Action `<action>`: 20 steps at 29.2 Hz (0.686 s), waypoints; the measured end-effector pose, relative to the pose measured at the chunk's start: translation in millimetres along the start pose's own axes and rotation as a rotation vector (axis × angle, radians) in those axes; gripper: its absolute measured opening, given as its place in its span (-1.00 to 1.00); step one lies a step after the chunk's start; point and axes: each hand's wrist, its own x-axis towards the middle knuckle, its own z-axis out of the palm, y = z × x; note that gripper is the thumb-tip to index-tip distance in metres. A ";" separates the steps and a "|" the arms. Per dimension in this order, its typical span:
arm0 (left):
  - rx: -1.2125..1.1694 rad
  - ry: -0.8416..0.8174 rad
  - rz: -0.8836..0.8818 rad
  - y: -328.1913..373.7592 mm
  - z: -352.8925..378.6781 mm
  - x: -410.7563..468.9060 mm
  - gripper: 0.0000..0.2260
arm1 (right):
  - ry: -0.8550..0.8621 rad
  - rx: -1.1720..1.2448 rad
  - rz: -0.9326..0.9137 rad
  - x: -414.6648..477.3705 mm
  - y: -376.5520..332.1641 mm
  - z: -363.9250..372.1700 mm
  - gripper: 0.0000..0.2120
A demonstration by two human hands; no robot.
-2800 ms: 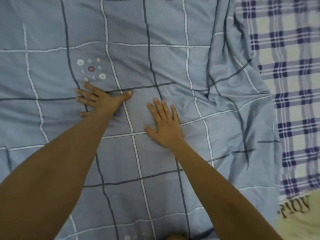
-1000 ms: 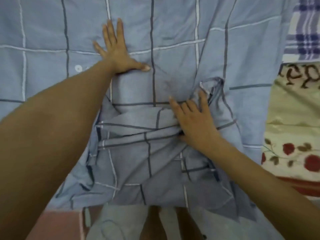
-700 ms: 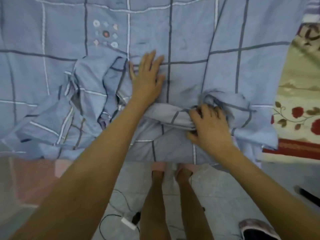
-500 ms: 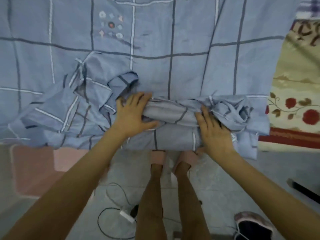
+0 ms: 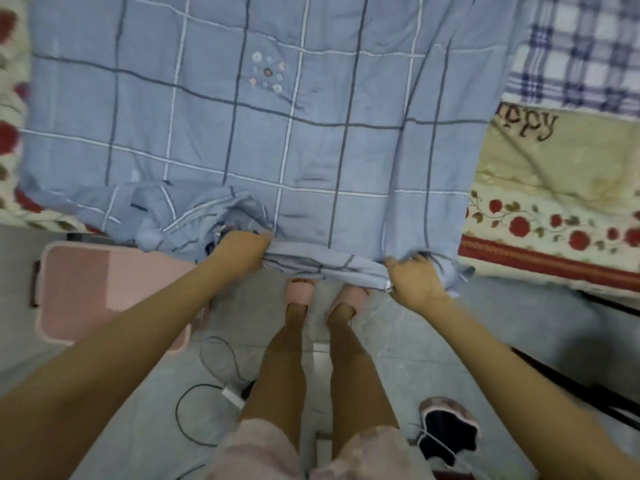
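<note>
The person is standing at the edge of the bed, and the blue checked sheet [image 5: 311, 150] is lying spread flat across it, with its near hem hanging just over the side. The left hand [image 5: 242, 252] is gripping a bunched fold of that hem, its fingers curled round the cloth. It is sitting right beside a crumpled heap of the same sheet at the near left. The right hand [image 5: 414, 282] is clutching the near right corner, with its fingers curled into the fabric. Between the 2 hands the hem is running as a gathered band above the pink slippers [image 5: 299, 292]. A small embroidered motif [image 5: 266, 72] is showing on the flat part, well away from both hands. A floral bedspread [image 5: 554, 202] is lying under the sheet and showing on the right, with a plaid cloth [image 5: 581, 46] beyond it. On the floor [image 5: 398, 358], a pink rectangular thing [image 5: 86, 289] is lying to the left, a cable [image 5: 194, 410] is curling near the legs, and a dark shoe [image 5: 448, 434] is sitting to the right.
</note>
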 end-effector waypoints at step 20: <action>-0.593 0.864 -0.251 -89.7 -311.3 -228.8 -0.93 | 0.396 0.567 0.686 -107.8 74.3 -403.6 -0.88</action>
